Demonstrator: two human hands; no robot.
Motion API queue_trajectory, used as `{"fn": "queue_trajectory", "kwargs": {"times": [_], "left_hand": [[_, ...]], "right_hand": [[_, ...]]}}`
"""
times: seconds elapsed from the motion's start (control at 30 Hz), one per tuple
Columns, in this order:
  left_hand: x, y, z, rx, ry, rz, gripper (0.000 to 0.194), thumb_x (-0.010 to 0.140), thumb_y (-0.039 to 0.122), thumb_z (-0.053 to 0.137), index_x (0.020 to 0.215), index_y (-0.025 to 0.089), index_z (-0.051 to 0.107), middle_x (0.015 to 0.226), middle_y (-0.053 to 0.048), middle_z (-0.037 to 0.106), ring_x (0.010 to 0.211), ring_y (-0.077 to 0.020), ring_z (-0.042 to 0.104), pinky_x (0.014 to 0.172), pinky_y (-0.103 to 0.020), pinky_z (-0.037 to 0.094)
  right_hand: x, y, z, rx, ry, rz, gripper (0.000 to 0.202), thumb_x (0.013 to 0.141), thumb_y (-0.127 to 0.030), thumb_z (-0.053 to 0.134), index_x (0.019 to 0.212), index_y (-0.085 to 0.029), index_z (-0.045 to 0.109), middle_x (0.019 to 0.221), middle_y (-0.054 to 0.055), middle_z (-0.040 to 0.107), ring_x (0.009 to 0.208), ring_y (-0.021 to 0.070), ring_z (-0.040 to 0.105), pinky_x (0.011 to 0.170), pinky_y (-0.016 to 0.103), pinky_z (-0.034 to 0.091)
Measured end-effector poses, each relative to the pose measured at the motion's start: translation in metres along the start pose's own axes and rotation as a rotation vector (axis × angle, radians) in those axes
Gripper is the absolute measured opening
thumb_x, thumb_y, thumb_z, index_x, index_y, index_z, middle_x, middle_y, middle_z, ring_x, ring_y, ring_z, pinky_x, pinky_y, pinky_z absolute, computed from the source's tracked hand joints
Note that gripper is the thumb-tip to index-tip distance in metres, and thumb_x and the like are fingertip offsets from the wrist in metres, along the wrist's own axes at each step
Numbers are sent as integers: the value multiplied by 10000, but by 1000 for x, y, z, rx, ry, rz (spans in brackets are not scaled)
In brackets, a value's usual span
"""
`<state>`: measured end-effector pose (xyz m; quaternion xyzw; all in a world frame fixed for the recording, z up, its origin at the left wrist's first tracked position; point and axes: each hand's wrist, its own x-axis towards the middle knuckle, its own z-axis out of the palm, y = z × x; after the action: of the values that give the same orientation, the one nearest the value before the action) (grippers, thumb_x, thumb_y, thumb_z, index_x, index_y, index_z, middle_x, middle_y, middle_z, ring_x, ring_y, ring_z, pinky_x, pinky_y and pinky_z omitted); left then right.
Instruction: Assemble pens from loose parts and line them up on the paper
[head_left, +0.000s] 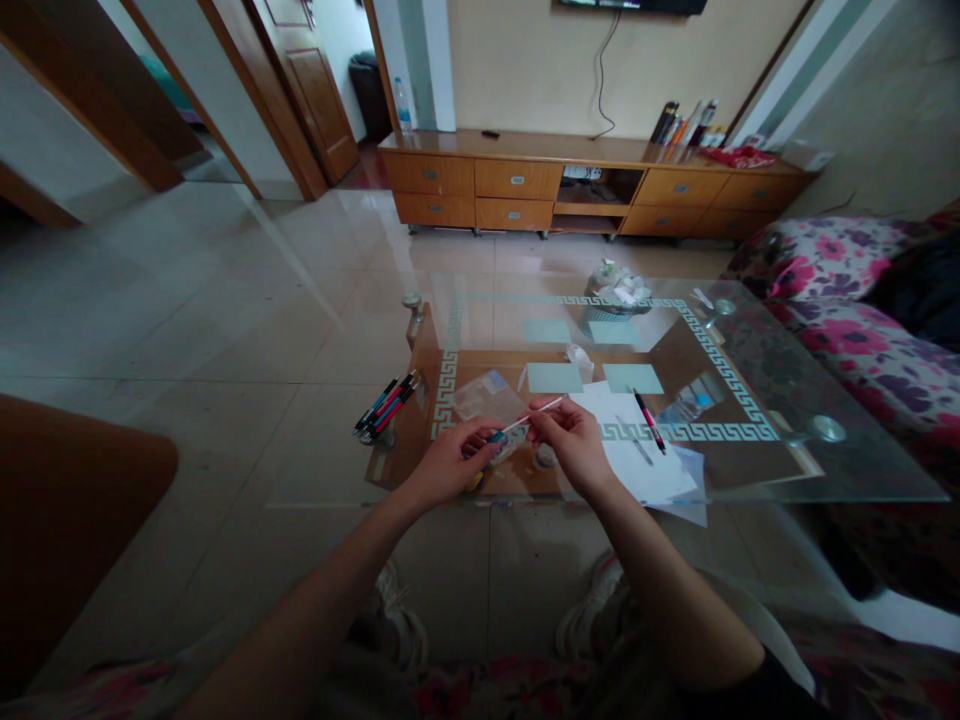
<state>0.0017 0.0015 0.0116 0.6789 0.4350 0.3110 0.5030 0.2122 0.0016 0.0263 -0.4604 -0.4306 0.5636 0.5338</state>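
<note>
Over the glass table's near edge, my left hand [452,462] pinches the blue end of a slim pen [516,425]. My right hand [571,440] has its thumb and fingers closed on the thin whitish end, which points up to the right. Whether this is one piece or a barrel with a separate refill, I cannot tell. A clear plastic bag [486,395] lies just beyond my hands. Left of them is a bunch of pens [386,408] with blue, red and black barrels. Right of my right hand, a red-and-black pen [649,420] rests across white paper sheets [637,465].
The glass table [847,440] has a patterned border and reaches right toward a flowered sofa [847,330]. A basket [616,305] filled with crumpled white items shows toward its far side. Beyond stands a wooden TV cabinet [517,180]. A brown rounded piece of furniture [82,480] is at left.
</note>
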Motion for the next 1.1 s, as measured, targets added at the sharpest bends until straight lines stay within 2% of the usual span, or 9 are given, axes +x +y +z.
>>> {"fn": "queue_trajectory", "kwargs": {"times": [0.27,0.37,0.43,0.5,0.57,0.63,0.73,0.97,1.1], "left_hand": [[1,2,1,-40,-34,-12,383,911,393,620,1235,194,661,1085,-91,720,920,-204,688,777,-299,537],[0,2,3,-148,-126,-43,403,913,388,618,1249,169,658,1082,-103,720,900,-197,691,776,-298,534],[-1,3,5,-227,-189,-99,442,909,401,626,1270,147,638,1009,-104,728,837,-189,695,730,-288,532],[-2,4,6,-300,-215,-151,495,895,416,646,1298,133,607,967,-104,726,807,-188,696,686,-275,526],[-3,6,7,-361,-218,-181,536,880,426,665,1318,130,581,973,-107,716,805,-190,698,664,-268,526],[-3,8,7,-399,-214,-201,549,872,436,674,1320,136,572,985,-105,703,801,-189,699,660,-271,534],[-4,10,7,-416,-216,-221,517,874,443,672,1289,146,588,998,-101,693,791,-184,703,677,-283,549],[-5,12,7,-413,-233,-228,496,884,444,656,1288,163,590,1034,-106,691,786,-191,714,697,-304,564],[-6,10,7,-400,-232,-216,501,889,441,648,1311,179,589,1034,-100,693,776,-189,717,696,-313,571]], "right_hand": [[-2,-6,0,-163,-52,-53,342,897,-500,614,842,-179,719,708,34,666,640,155,591,603,288,482],[-2,-8,1,-195,-40,-70,316,860,-479,668,770,-179,712,750,37,685,660,148,584,631,284,477],[-2,-7,2,-142,-28,-63,262,803,-447,739,857,-192,711,765,23,695,647,142,582,628,279,476],[-2,-5,3,-75,-18,-48,340,745,-411,797,998,-215,684,751,2,698,623,139,577,608,272,470],[-1,-4,3,-33,-24,-17,386,740,-417,801,1042,-224,656,758,5,708,618,140,579,595,269,466],[-2,-4,3,-28,-38,19,325,786,-469,747,963,-209,666,809,35,722,634,142,583,587,269,463],[-2,-6,3,-86,-48,35,334,829,-517,685,850,-183,695,849,57,719,629,128,561,575,261,449],[-2,-5,1,-184,-28,59,330,789,-500,722,835,-174,729,738,20,672,616,119,536,544,237,420],[-2,-5,1,-198,-9,59,320,762,-484,748,829,-171,737,750,26,684,627,126,552,573,246,446]]}}
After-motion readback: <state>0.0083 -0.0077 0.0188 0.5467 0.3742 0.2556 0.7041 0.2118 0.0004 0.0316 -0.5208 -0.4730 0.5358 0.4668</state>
